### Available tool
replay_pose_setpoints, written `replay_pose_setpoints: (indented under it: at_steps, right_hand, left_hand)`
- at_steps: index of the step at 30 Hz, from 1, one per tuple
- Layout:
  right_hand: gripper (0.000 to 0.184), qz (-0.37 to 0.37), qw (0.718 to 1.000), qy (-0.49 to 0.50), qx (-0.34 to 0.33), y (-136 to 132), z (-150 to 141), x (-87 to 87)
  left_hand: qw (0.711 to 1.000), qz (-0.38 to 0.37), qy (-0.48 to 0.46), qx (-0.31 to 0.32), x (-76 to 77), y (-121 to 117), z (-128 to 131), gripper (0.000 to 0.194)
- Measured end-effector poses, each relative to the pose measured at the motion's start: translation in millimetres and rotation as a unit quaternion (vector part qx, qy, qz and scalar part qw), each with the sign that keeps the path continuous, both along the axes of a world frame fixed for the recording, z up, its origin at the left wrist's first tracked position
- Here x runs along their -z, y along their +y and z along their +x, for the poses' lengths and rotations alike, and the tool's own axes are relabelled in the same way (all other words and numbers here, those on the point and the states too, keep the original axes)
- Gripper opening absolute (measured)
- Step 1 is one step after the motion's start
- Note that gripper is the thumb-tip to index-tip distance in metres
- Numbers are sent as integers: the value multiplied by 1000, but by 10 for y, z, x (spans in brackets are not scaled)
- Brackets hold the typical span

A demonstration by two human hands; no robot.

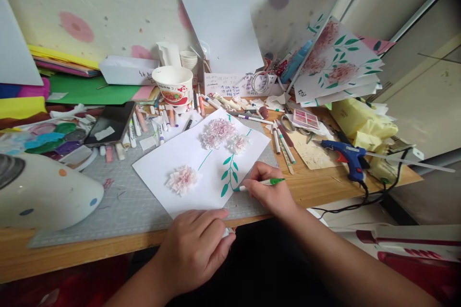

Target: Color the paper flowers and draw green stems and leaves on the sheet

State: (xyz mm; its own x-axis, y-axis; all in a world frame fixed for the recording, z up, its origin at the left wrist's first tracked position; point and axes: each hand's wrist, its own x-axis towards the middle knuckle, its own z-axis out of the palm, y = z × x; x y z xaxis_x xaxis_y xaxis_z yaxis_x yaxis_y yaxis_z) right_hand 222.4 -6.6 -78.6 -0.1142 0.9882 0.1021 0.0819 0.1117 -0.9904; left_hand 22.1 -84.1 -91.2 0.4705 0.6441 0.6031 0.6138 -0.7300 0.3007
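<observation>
A white sheet (187, 153) lies on a grey cutting mat (126, 201). Three pink paper flowers are stuck on it, two at the top (219, 133) and one lower left (183, 180), with green stems and leaves (229, 172) drawn between them. My right hand (270, 189) is closed on a green marker (264, 182), whose tip touches the sheet beside the lowest leaf. My left hand (196, 247) rests curled at the sheet's near edge, on the desk rim, with a small white object (228, 231) showing under its fingers.
Several markers (158, 120) and pens (283, 141) are scattered behind the sheet, near a paper cup (173, 85). A blue glue gun (345, 156) lies at the right with its black cord. Stacked flower drawings (338, 64) lean at the back right. A white dotted object (43, 192) sits at left.
</observation>
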Motion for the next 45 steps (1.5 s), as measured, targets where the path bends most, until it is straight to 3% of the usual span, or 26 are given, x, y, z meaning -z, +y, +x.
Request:
replay_pose_setpoints:
  at_steps: [4, 7, 9, 11, 13, 15, 18, 20, 23, 26, 32, 36, 38, 41, 43, 45]
  right_hand:
    - [24, 18, 994, 86, 69, 46, 42, 41]
    - [23, 49, 978, 151, 133, 79, 107, 30]
    - [17, 62, 971, 175, 149, 52, 169, 13]
    - [13, 83, 975, 153, 137, -35, 231, 9]
    - [17, 138, 985, 68, 80, -177, 266, 18]
    - [20, 211, 977, -22, -28, -344, 253, 14]
    - [22, 286, 931, -137, -178, -563, 159, -59]
    - [24, 276, 910, -182, -249, -658, 77, -127]
    - [28, 250, 898, -210, -295, -726, -32, -148]
    - [33, 258, 889, -228, -303, -742, -118, -33]
    - [39, 270, 879, -234, -315, -722, -345, 141]
    - [27, 328, 860, -124, -370, -690, -427, 15]
    - [25, 337, 872, -31, -354, -614, -313, -91]
    - [26, 239, 946, 62, -212, -307, 64, -240]
    - [30, 181, 968, 128, -117, 34, 343, -310]
    - [36, 131, 982, 135, -19, 414, 538, -353]
  left_hand:
    - [1000, -12, -15, 4, -43, -38, -24, 18]
    - [999, -18, -33, -13, -118, -86, -206, 19]
    - [997, -18, -30, -73, -171, -64, -430, 13]
    - [984, -12, -25, -174, -201, 39, -694, 11]
    - [969, -8, -7, -246, -190, 214, -943, 20]
    - [960, -20, 35, -278, -139, 415, -1134, 21]
    - [941, -52, 101, -319, -43, 665, -1293, 31]
    - [928, -77, 140, -335, -1, 771, -1336, 33]
    - [912, -101, 183, -352, 16, 847, -1361, 32]
    - [906, -102, 204, -356, 2, 840, -1372, 32]
    - [917, -44, 196, -345, -130, 690, -1248, 31]
    - [933, 16, 163, -319, -386, 608, -1065, 26]
    - [939, 49, 147, -306, -540, 567, -958, 22]
    - [950, 92, 141, -262, -704, 489, -676, 27]
    - [969, 80, 168, -164, -733, 453, -363, 27]
    - [974, 42, 218, -49, -708, 468, 14, 31]
